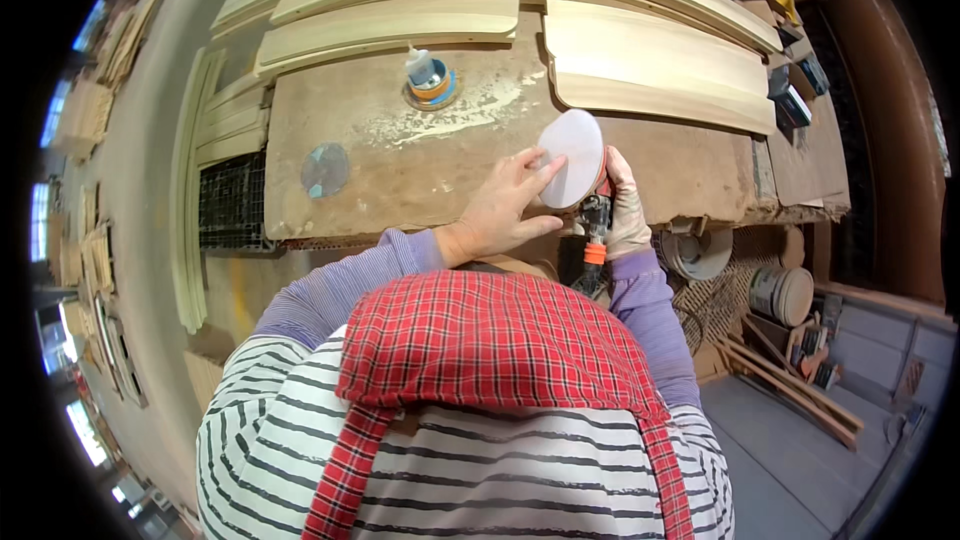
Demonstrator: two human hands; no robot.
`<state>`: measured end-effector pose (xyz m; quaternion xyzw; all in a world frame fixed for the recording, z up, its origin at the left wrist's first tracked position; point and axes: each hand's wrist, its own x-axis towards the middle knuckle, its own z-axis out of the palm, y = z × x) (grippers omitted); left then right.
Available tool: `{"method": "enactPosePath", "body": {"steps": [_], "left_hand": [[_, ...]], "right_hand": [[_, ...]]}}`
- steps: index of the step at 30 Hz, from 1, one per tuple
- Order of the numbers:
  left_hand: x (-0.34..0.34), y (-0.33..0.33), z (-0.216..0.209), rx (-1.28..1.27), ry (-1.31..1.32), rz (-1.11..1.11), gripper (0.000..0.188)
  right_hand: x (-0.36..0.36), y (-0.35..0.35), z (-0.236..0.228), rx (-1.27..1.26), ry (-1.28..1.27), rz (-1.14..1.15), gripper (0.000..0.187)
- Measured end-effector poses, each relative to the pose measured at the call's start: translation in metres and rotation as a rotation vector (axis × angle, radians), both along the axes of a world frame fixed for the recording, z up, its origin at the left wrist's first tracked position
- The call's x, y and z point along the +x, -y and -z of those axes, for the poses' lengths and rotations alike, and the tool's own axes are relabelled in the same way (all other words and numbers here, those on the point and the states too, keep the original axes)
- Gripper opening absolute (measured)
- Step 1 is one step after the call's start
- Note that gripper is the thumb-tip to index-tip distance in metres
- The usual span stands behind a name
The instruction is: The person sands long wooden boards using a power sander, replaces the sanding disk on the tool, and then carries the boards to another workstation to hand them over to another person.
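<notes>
The person's left hand (505, 202), bare below a purple striped sleeve, is reaching over the near edge of the brown, worn worktable (400, 195) with its fingers spread open, and its fingertips are touching the face of a round white flat disc (572, 155). The disc is standing tilted up on the head of a hand-held power tool with a red-and-black body and an orange collar (595, 253), which is sitting just in front of the person, at the table's near edge. The right hand (627, 210), wearing a pale glove, is closing around the tool's right side and gripping it; some of its fingers are hiding behind the disc and tool. To the left, a grey round disc with bluish patches (326, 170) is lying flat on the tabletop, well apart from both hands. Farther back, a white nozzle-tipped bottle (420, 66) is standing at orange-and-blue rings (432, 92), near a smear of pale dust (455, 120). Long pale wooden boards (390, 30) are lying along the far side, and a wide pale wooden panel (660, 65) with rounded corners is resting beyond the tool.
</notes>
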<state>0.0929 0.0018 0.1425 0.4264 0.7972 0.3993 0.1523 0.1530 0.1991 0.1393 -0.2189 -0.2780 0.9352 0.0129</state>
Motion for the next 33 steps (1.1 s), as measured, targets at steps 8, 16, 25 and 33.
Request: {"method": "enactPosePath", "body": {"steps": [8, 16, 25, 33], "left_hand": [[-0.068, 0.032, 0.001, 0.206, -0.633, 0.149, 0.06], [-0.123, 0.088, 0.003, 0.289, -0.602, 0.219, 0.051], [-0.373, 0.205, 0.088, -0.27, -0.617, -0.312, 0.086], [-0.459, 0.186, 0.106, -0.412, -0.631, 0.12, 0.109]], "right_hand": [[-0.037, 0.061, 0.02, -0.004, 0.094, 0.233, 0.048], [-0.078, 0.101, 0.023, -0.014, 0.143, 0.254, 0.046], [-0.083, 0.081, 0.063, 1.863, 0.674, -0.181, 0.062], [-0.075, 0.091, 0.079, 1.803, 0.753, -0.127, 0.066]]}}
